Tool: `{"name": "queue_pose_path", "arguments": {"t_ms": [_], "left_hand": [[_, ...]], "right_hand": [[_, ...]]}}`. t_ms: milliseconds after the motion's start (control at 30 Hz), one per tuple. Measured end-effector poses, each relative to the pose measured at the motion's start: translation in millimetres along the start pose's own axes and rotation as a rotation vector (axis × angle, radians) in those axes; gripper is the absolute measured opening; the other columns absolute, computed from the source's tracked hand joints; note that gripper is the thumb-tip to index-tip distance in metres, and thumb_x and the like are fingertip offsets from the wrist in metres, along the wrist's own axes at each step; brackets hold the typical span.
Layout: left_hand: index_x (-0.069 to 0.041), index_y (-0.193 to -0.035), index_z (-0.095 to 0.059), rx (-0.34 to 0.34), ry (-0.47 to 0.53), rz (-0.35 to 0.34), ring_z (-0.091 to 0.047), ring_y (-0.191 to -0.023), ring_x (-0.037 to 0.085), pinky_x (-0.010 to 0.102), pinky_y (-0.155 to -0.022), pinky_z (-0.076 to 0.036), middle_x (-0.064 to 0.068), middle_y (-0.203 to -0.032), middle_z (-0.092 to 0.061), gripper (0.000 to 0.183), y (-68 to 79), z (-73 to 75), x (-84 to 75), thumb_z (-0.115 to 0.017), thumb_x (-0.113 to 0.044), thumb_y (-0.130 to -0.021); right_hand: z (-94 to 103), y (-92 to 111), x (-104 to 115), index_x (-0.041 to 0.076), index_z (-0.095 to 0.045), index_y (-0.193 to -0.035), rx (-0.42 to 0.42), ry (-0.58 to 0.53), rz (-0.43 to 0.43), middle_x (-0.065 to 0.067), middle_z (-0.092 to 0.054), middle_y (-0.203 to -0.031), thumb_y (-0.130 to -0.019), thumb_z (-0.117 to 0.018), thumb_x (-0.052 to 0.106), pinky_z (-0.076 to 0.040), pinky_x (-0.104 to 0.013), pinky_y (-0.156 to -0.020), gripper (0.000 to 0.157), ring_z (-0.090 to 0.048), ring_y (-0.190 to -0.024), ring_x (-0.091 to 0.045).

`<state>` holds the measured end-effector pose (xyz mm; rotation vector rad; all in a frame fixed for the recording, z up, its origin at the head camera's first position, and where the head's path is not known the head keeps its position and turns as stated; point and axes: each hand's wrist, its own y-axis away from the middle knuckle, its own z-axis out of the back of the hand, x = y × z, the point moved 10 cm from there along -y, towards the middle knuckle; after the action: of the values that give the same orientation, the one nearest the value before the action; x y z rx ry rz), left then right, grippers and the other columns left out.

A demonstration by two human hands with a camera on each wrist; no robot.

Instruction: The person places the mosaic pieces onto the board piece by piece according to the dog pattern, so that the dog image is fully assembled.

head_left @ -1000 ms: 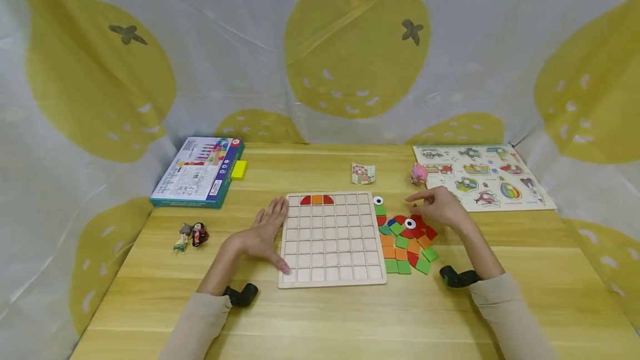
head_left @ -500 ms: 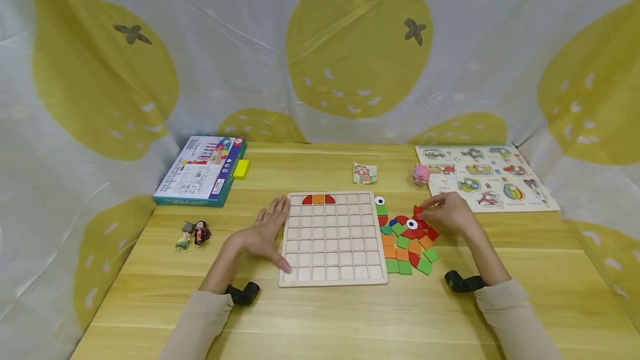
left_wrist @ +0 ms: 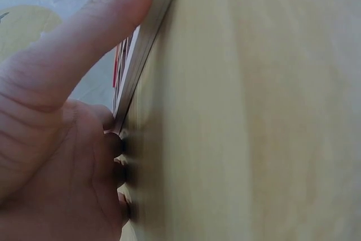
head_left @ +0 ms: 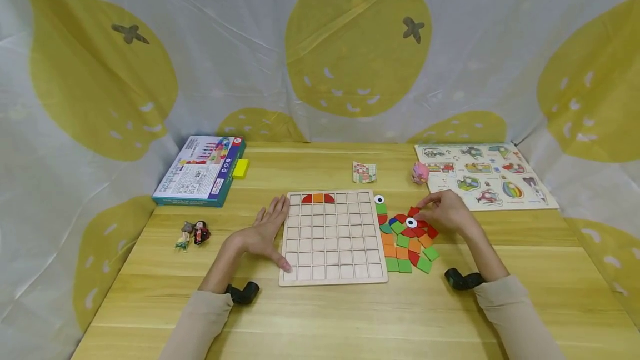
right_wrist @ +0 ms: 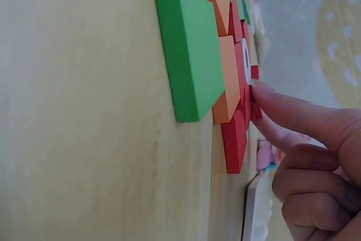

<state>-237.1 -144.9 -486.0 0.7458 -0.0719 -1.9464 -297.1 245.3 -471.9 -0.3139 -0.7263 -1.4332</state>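
Observation:
A wooden grid board (head_left: 331,244) lies on the table, with two red quarter-round tiles and an orange square tile (head_left: 318,198) in its top row. My left hand (head_left: 261,236) rests spread along the board's left edge, thumb on its near left corner. In the left wrist view, the thumb lies over the board's rim (left_wrist: 148,32). Right of the board is a pile of coloured tiles (head_left: 401,241). At the pile's far side my right hand (head_left: 442,210) pinches a red tile (right_wrist: 255,73) between thumb and index finger, the other fingers curled. The fingers partly hide that tile.
A small pattern card (head_left: 364,172) lies beyond the board. At back right are a pink figurine (head_left: 420,173) and a picture puzzle board (head_left: 487,176). A boxed set (head_left: 197,171), a yellow block (head_left: 240,169) and two small dolls (head_left: 194,234) are on the left.
My right hand has come down from above the pile to its far red tiles, closing thumb and index finger on one. That tile has shifted slightly left. My left hand stays put.

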Motion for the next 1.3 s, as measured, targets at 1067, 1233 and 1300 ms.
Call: {"name": "queue_pose_path", "arguments": {"t_ms": [1067,1233,1300], "left_hand": [[-0.002,-0.152,0.016,0.012,-0.013,-0.007,0.020,-0.149,0.035,0.058,-0.121,0.008,0.016,-0.160,0.022,0.150,0.0,-1.4,-3.0,-0.085,-0.060,-0.056],[-0.002,-0.152,0.014,0.012,-0.009,0.001,0.020,-0.149,0.034,0.058,-0.121,0.008,0.017,-0.160,0.021,0.149,1.9,0.2,-2.5,-0.085,-0.059,-0.057],[-0.001,-0.152,0.014,0.007,-0.004,0.000,0.019,-0.149,0.035,0.058,-0.121,0.007,0.017,-0.160,0.020,0.149,3.1,1.2,-1.4,-0.085,-0.059,-0.057]], "right_hand": [[-146.0,-45.0,243.5,0.010,-0.077,-0.080,0.055,0.015,0.280,-0.004,-0.073,-0.078,-0.071,-0.086,0.024,-0.039,-0.019,-0.045,0.019,-0.055,-0.061,-0.011],[-150.2,-47.7,247.4,0.011,-0.077,-0.084,0.035,0.062,0.286,-0.004,-0.075,-0.083,-0.071,-0.086,0.026,-0.040,-0.020,-0.044,0.022,-0.062,-0.068,-0.016],[-151.6,-49.2,248.4,0.012,-0.078,-0.089,0.055,0.050,0.296,-0.003,-0.076,-0.090,-0.071,-0.086,0.024,-0.041,-0.020,-0.048,0.023,-0.065,-0.075,-0.017]]}}
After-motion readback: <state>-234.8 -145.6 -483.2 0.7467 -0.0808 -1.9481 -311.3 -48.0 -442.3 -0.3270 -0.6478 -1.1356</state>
